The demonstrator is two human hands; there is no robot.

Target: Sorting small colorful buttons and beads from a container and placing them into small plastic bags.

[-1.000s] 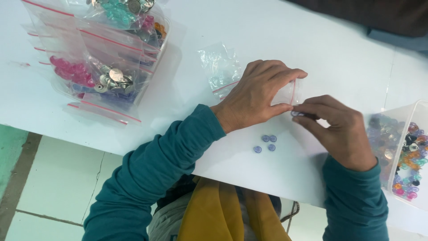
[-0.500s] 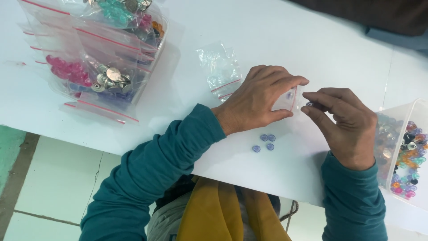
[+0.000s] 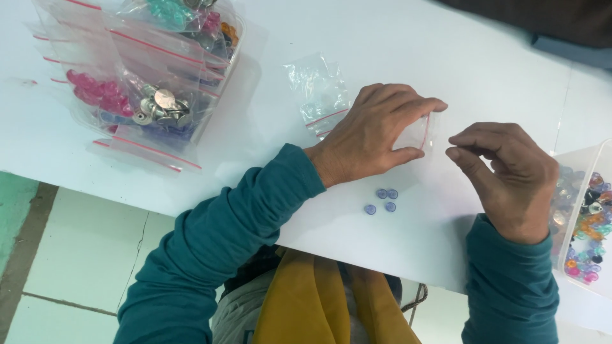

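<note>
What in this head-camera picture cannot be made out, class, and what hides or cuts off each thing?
- Small clear bag: the left hand covers most of it, so its contents are hidden.
- Right hand: whether its pinched fingertips hold anything is too small to tell.
- Tray of beads: cut off by the right edge.
- Stack of bags: its top is cut off by the upper edge, and lower bags are covered by those above.
</note>
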